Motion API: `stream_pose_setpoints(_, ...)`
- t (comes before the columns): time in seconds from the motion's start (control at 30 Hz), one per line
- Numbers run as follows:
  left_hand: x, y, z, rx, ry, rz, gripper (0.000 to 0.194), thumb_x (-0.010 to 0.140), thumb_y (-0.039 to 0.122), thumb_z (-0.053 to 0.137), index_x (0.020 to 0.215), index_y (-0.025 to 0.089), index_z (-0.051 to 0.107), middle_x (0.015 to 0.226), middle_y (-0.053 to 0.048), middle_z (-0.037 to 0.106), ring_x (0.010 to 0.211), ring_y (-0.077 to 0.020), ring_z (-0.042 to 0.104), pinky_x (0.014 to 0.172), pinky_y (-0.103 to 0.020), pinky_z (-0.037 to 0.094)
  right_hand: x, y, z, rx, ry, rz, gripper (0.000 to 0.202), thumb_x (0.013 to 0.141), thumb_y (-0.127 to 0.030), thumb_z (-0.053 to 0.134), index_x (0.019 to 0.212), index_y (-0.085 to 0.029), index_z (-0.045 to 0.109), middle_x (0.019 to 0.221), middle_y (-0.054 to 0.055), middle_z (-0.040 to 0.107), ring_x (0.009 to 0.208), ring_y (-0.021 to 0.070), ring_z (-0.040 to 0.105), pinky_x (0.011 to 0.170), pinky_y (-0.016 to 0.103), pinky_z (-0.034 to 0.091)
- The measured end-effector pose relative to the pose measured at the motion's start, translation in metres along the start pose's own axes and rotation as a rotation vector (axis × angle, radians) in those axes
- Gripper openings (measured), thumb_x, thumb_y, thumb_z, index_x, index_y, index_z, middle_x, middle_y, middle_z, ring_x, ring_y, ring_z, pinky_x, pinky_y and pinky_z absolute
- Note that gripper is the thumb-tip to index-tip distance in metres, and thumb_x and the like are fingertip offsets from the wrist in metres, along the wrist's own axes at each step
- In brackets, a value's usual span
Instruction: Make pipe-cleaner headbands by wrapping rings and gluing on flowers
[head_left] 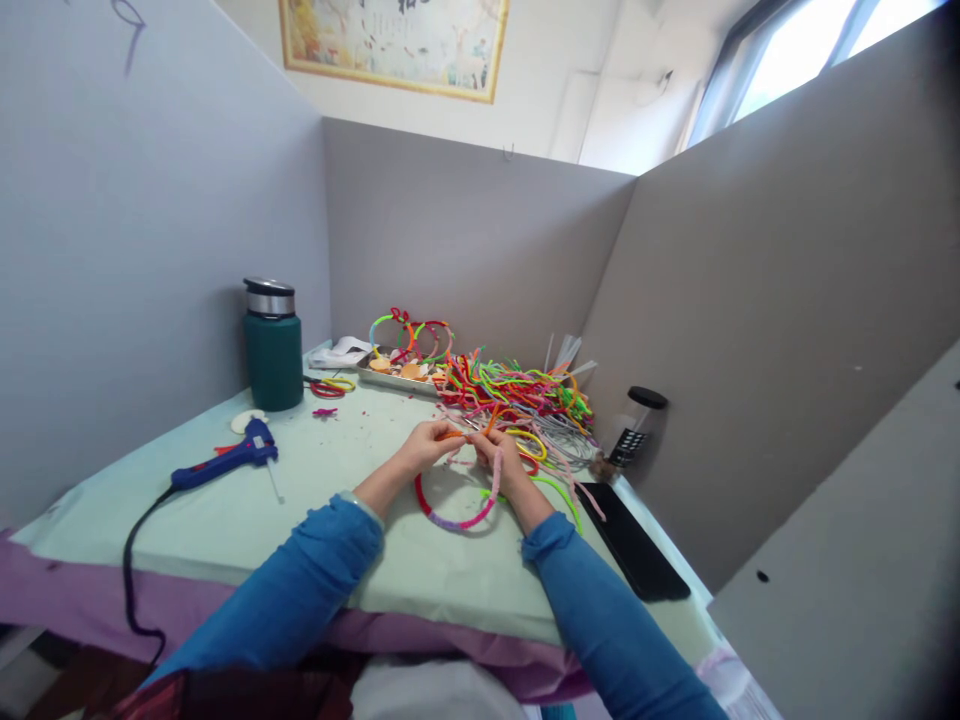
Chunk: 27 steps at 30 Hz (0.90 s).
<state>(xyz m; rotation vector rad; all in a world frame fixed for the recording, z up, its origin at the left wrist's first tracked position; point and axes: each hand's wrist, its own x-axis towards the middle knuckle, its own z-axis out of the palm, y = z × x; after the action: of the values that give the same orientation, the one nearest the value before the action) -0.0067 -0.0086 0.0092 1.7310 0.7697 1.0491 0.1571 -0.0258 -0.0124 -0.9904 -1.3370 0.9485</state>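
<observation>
A ring wrapped in pipe cleaners, with pink, purple and red stretches, hangs below my two hands in front of the tabletop. My right hand is closed around the ring's upper right part. An orange pipe cleaner sticks up by its fingertips. Close beside it, my left hand pinches orange pipe cleaner at the top of the ring. The exact wrap between the fingertips is too small to make out. Just beyond the hands lies a heap of colourful loose pipe cleaners.
A blue glue gun with its cord lies left, near a green bottle and scissors. Behind, a metal tray carries finished-looking rings. A black phone and a clear black-lidded container are at right. Grey partitions surround the table.
</observation>
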Motion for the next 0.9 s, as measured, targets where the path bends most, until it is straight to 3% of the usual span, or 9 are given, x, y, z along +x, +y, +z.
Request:
stream_pose_setpoints(0.2, 0.006, -0.01, -0.001, -0.089, 0.08, 0.076, 0.027, 0.066, 0.036, 0.068, 0.078, 0.013, 0.058, 0.073, -0.001, 0.061, 0.066, -0.0124, 0.053, 0.063, -0.023, 0.04, -0.004, -0.008, 0.002, -0.042, -0.024, -0.009, 0.034, 0.069, -0.046, 0.064, 0.055, -0.018, 0.05, 0.043, -0.006, 0.039, 0.041, 0.0082, 0.031, 0.043, 0.024, 0.021)
stream_pose_setpoints(0.3, 0.005, -0.006, -0.001, -0.126, 0.051, 0.065, 0.032, 0.068, 0.036, 0.067, 0.09, 0.013, 0.06, 0.08, -0.003, 0.063, 0.066, -0.0121, 0.053, 0.06, -0.022, 0.039, -0.004, -0.008, 0.002, -0.032, -0.028, -0.019, 0.033, 0.068, -0.045, 0.065, 0.056, -0.018, 0.05, 0.044, -0.006, 0.039, 0.042, 0.0084, 0.032, 0.044, 0.024, 0.021)
stream_pose_setpoints(0.4, 0.003, -0.001, 0.0, -0.109, 0.044, -0.006, 0.028, 0.069, 0.035, 0.065, 0.086, 0.012, 0.064, 0.073, -0.003, 0.063, 0.062, -0.0116, 0.05, 0.053, -0.021, 0.035, -0.003, -0.007, 0.002, 0.015, -0.031, -0.012, 0.035, 0.067, -0.046, 0.065, 0.054, -0.018, 0.048, 0.044, -0.006, 0.038, 0.043, 0.0081, 0.032, 0.045, 0.024, 0.023)
stream_pose_setpoints(0.67, -0.002, 0.006, 0.001, -0.098, 0.101, -0.161, 0.02, 0.07, 0.032, 0.065, 0.079, 0.013, 0.065, 0.045, 0.005, 0.043, 0.045, -0.0083, 0.037, 0.043, -0.021, 0.022, -0.001, 0.001, 0.001, 0.076, 0.0, -0.003, 0.043, 0.063, -0.048, 0.07, 0.049, -0.019, 0.04, 0.045, -0.007, 0.035, 0.043, 0.007, 0.028, 0.044, 0.024, 0.022)
stream_pose_setpoints(0.9, -0.001, 0.0, 0.0, -0.105, 0.065, -0.281, 0.022, 0.071, 0.036, 0.065, 0.078, 0.016, 0.06, 0.043, 0.009, 0.031, 0.035, -0.0041, 0.021, 0.037, -0.022, 0.013, 0.0, 0.003, 0.0, 0.041, -0.009, -0.049, 0.034, 0.065, -0.046, 0.071, 0.057, -0.018, 0.051, 0.048, -0.006, 0.041, 0.045, 0.0087, 0.034, 0.044, 0.023, 0.025)
